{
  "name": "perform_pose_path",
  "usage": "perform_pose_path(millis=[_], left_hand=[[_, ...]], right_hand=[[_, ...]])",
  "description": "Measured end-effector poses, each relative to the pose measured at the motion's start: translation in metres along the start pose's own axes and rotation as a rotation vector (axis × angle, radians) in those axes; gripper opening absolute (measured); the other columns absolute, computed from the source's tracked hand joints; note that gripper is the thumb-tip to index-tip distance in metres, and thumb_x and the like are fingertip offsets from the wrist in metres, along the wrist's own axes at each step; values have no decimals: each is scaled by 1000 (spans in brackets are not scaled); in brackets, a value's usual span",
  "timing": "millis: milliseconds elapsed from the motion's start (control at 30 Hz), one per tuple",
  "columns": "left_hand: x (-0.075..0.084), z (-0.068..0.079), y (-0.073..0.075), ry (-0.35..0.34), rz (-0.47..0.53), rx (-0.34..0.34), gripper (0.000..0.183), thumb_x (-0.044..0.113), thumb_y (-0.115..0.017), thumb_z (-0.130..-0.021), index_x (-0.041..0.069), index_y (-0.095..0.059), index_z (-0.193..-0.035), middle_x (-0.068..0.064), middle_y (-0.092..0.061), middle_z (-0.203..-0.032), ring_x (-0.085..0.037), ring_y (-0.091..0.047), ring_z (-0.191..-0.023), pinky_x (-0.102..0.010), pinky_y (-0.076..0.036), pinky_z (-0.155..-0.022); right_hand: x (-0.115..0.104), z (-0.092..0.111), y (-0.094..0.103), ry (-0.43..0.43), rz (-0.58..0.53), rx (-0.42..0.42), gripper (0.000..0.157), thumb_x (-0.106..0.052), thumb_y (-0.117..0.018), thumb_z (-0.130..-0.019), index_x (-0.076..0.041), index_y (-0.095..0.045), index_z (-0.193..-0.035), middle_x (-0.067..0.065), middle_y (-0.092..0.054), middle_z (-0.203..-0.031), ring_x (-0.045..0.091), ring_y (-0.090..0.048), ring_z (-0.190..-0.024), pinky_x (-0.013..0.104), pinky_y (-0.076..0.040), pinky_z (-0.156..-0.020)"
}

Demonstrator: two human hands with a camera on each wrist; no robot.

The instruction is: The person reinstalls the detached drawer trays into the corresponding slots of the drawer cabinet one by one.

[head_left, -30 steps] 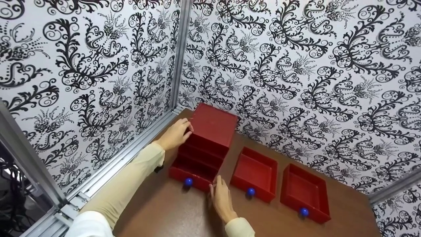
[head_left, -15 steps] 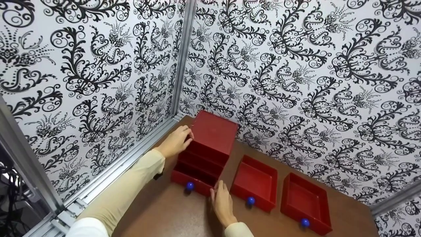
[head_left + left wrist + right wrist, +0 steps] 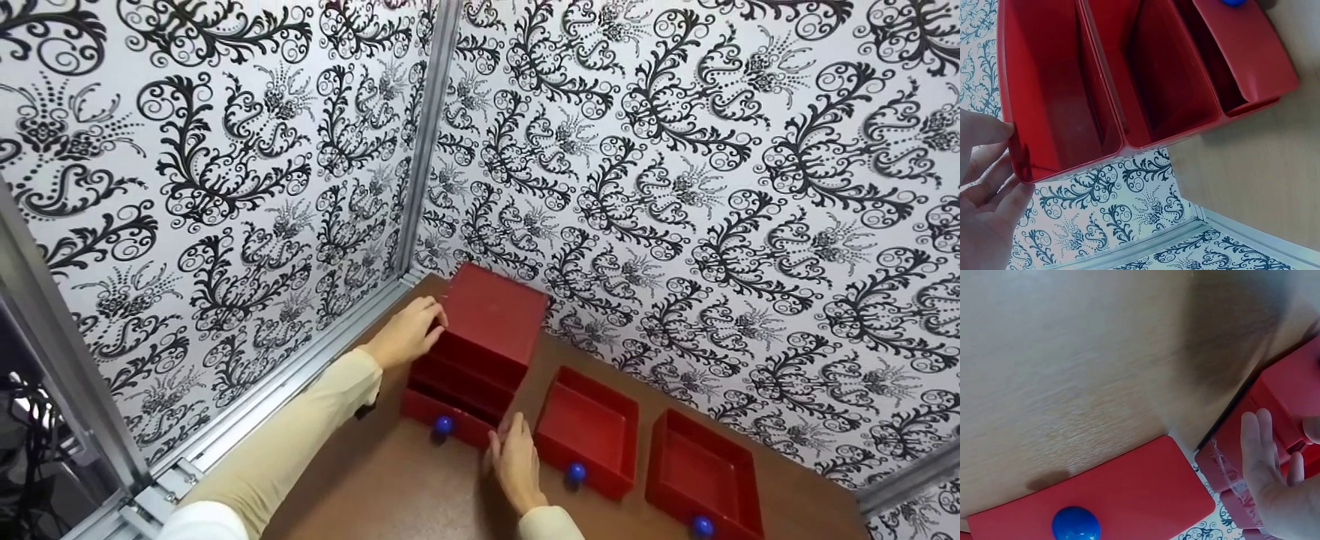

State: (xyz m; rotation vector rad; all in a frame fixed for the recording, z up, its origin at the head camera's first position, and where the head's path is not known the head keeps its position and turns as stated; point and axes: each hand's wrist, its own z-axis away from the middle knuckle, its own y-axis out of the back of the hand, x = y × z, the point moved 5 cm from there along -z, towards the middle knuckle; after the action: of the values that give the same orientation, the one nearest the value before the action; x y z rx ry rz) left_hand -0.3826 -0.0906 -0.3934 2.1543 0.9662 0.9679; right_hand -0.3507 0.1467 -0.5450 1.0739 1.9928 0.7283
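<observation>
A dark red drawer cabinet (image 3: 495,311) stands near the back left corner, its upper two compartments holding no drawer. My left hand (image 3: 412,330) grips its top left edge; in the left wrist view the thumb is inside the rim and the fingers (image 3: 1019,199) lie outside. In the bottom compartment sits a red drawer (image 3: 424,411), partly pulled out, with a blue ball knob (image 3: 443,425). My right hand (image 3: 519,461) is at that drawer's front right corner. Straight fingers (image 3: 1252,444) extend along the side while the thumb touches near the front edge.
Two red drawers with blue knobs, a nearer one (image 3: 589,420) and a farther one (image 3: 701,465), lie on the brown table (image 3: 390,480) to the right. Patterned walls (image 3: 675,187) and a metal rail (image 3: 247,405) close off the back and left.
The bottom drawer has slid farther into the cabinet, with my right hand moving along at its corner. My left hand keeps its hold on the cabinet. The head view has tilted up slightly.
</observation>
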Motion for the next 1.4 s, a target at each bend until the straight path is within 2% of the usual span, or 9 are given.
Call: perform_pose_path(millis=[267, 467, 533, 867, 1067, 1233, 1400], left_hand=[[-1, 1, -2, 17, 16, -21, 7, 9, -60, -84, 6, -63, -90, -7, -58, -93, -21, -54, -90, -34, -50, -83], [1, 6, -2, -46, 9, 22, 4, 8, -61, -83, 5, -62, -86, -8, -58, -89, -21, -54, -88, -34, -49, -80], [2, 7, -3, -48, 8, 25, 4, 8, -61, -83, 5, -62, -86, -8, -58, -89, -21, -54, -87, -34, -48, -79], [2, 9, -8, -22, 8, -30, 7, 7, -62, -82, 6, -61, -89, -6, -58, -92, -20, -53, -90, -33, -49, -82], [1, 4, -7, -25, -19, -39, 9, 8, -61, -82, 7, -60, -91, -6, -57, -93, -21, -53, -92, -33, -49, -84], [-1, 0, -5, -39, -6, -35, 8, 7, -60, -83, 6, -60, -91, -8, -57, -93, -22, -52, -92, -35, -49, -84], [-5, -2, -4, -79, -22, -7, 6, 8, -60, -84, 6, -60, -90, -8, -58, -92, -21, -52, -90, -34, -49, -81]], right_hand=[[4, -5, -5, -20, -9, -2, 29, -19, -70, -79, -4, -50, -93, 5, -55, -75, 23, -62, -68, 33, -52, -57], [6, -6, -8, -65, -50, -36, 24, -17, -69, -79, -10, -47, -88, 4, -57, -75, 16, -62, -68, 27, -49, -54], [7, -5, -9, -79, -58, -45, 24, -16, -69, -79, -12, -47, -87, 4, -58, -75, 16, -62, -68, 26, -48, -53], [13, -6, -12, -128, -103, -81, 20, -15, -67, -81, -9, -48, -87, 3, -59, -76, 16, -63, -70, 24, -48, -53], [14, -14, -13, -100, -137, -79, 20, -13, -66, -82, -8, -47, -86, 3, -58, -76, 15, -63, -69, 22, -47, -54], [17, -21, -13, -96, -210, -93, 20, -11, -67, -81, -8, -48, -85, 3, -59, -73, 14, -62, -70, 20, -46, -55], [20, -26, -13, -70, -303, -99, 16, -6, -69, -78, -6, -53, -81, 2, -67, -75, 10, -61, -65, 16, -42, -51]])
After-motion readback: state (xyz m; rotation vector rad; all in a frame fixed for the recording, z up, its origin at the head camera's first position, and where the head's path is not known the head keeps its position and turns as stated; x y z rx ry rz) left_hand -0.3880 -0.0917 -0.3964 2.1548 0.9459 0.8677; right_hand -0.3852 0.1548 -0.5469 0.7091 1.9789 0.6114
